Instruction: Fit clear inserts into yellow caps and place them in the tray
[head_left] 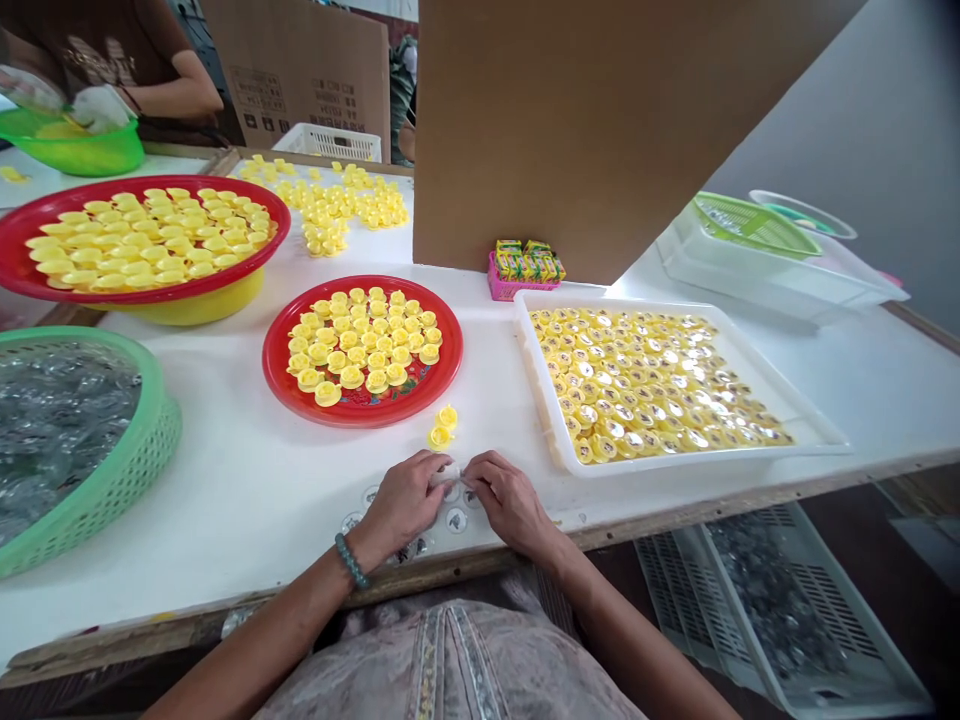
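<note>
My left hand [405, 505] and my right hand [510, 503] meet near the table's front edge, their fingertips pinching a small pale translucent piece [446, 474]. A beaded green bracelet [352, 561] circles my left wrist. Just beyond my fingers lie two yellow plastic caps [441, 428]. Several round clear discs with dark centres [455, 520] sit on the white table [225, 560] around and under my hands. Farther ahead, a red plate [362, 410] holds several yellow caps in rows.
On the right stands a white tray [660, 385] of yellow caps with silvery tops. A green basket of clear pieces [112, 470] is at left, and a red basin of yellow caps [142, 285] beyond it. A cardboard panel [585, 130] rises behind. A co-worker [142, 75] works at far left.
</note>
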